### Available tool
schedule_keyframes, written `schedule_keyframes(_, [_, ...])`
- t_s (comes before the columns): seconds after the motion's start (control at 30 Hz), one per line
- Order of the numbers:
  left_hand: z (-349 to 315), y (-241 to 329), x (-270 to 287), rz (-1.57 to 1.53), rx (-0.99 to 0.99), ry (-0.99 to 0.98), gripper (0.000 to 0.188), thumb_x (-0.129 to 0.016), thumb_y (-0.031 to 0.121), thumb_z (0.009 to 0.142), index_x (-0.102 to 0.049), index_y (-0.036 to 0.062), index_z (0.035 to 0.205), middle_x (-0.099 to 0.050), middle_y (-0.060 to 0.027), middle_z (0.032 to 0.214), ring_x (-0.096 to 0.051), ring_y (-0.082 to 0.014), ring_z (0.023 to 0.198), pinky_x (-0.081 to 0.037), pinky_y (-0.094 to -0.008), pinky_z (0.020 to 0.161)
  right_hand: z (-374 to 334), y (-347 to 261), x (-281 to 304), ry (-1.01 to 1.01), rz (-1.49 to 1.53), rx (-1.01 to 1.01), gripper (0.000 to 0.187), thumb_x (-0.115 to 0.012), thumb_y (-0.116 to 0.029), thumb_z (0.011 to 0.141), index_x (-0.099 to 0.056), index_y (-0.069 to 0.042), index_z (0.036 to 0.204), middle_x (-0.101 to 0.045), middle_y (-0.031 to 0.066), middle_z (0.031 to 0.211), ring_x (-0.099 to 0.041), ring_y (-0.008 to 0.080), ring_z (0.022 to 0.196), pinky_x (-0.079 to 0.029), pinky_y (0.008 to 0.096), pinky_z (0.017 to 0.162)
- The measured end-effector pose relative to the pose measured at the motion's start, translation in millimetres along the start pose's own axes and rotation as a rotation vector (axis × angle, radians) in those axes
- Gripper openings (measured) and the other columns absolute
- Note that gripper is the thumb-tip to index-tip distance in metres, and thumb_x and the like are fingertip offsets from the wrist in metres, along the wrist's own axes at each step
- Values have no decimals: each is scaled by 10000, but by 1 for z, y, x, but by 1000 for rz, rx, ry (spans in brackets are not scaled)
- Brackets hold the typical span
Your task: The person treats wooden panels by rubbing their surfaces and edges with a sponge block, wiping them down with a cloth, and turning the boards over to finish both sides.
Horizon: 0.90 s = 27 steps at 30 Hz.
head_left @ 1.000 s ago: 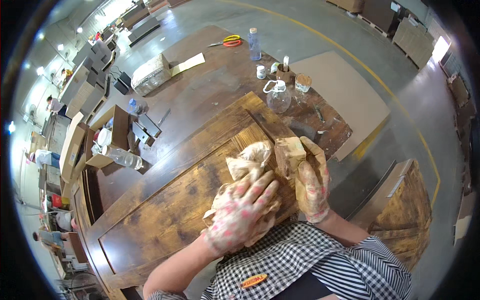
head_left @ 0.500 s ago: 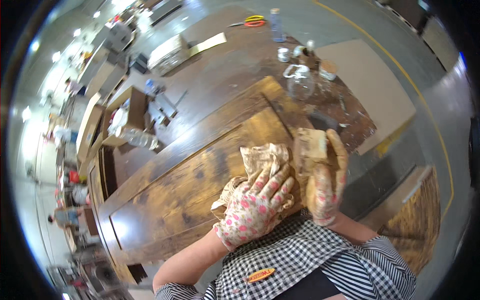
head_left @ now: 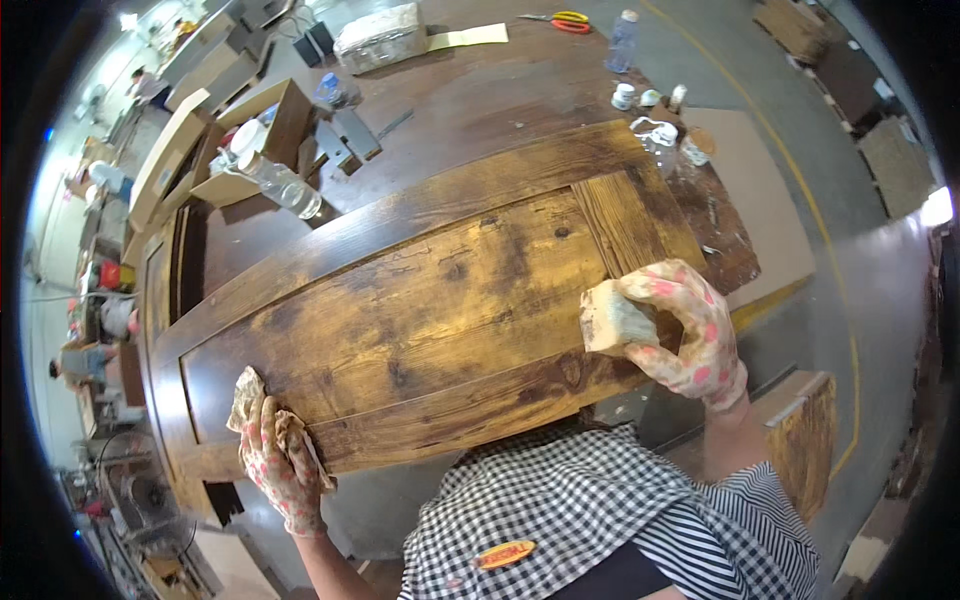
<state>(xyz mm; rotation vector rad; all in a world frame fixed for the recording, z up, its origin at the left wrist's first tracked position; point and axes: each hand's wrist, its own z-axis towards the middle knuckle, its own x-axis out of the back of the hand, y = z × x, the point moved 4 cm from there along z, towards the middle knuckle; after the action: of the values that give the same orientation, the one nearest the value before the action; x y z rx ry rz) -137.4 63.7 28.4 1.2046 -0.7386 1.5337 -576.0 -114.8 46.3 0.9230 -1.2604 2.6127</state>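
A brown wooden door panel (head_left: 450, 290) with dark knots and a glossy finish lies before me on the table. At the panel's left end, my left hand (head_left: 278, 470), in a pink-flowered glove, presses a stained cream rag (head_left: 247, 398) against the near edge. My right hand (head_left: 697, 335), in a matching stained glove, grips a beige block that looks like a sponge (head_left: 606, 318) between thumb and fingers. It is over the right end of the panel, near the front; whether the sponge touches the wood I cannot tell.
Beyond the panel stand an open cardboard box (head_left: 280, 125), a clear bottle (head_left: 285, 188) lying tilted, metal pieces (head_left: 350, 140) and a wrapped bundle (head_left: 382, 40). Scissors (head_left: 570, 22), a bottle (head_left: 622, 42) and small jars (head_left: 697, 147) are at the far right. Another person (head_left: 85, 365) is at far left.
My left hand has slid the rag from the panel's middle front to its left end. My right hand has turned over and moved right with the sponge. The view has shifted.
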Motion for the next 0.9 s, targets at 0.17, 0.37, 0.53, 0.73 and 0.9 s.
schedule_keyframes(0.17, [-3,-2,1,-48,-187,64,454,-478,299,995,-598,27,1337,-605,-178,1358,-566,-373,1230,-395,-476,1062,15,-34,-20,-198,-333,-71,546,-832,-307,737,-675,-68,1203,-679,137,1133,-657,320,1047,-534,425,908])
schedule_keyframes(0.37, [-16,-13,3,-197,-328,135,389,-485,276,1018,-620,29,1287,-645,-161,1312,-597,-343,1206,-374,-489,1079,29,-74,-91,-293,-304,-117,531,-781,-402,815,-682,-100,1241,-665,110,1182,-633,280,1128,-500,422,1013])
schedule_keyframes(0.53, [-28,-31,5,-694,-354,196,418,-463,307,1031,-641,-23,1217,-681,-181,1150,-617,-348,1070,-430,-504,990,61,-110,-187,-353,-184,92,497,-748,-411,836,-658,-104,1216,-679,141,1135,-651,291,1089,-531,431,963])
schedule_keyframes(0.73, [-37,-33,6,-681,-307,229,461,-477,357,1028,-674,-52,1111,-688,-185,1030,-628,-354,933,-463,-484,902,86,-142,-242,-318,-108,300,385,-734,-368,868,-651,-105,1137,-659,134,984,-660,295,976,-557,443,847])
schedule_keyframes(0.9, [-44,-28,11,-682,-302,261,419,-509,325,1020,-678,-50,1098,-686,-180,1021,-616,-348,905,-471,-461,856,57,-90,-140,-385,-189,116,391,-742,-366,871,-669,-115,1162,-689,124,1051,-656,290,1051,-525,431,953])
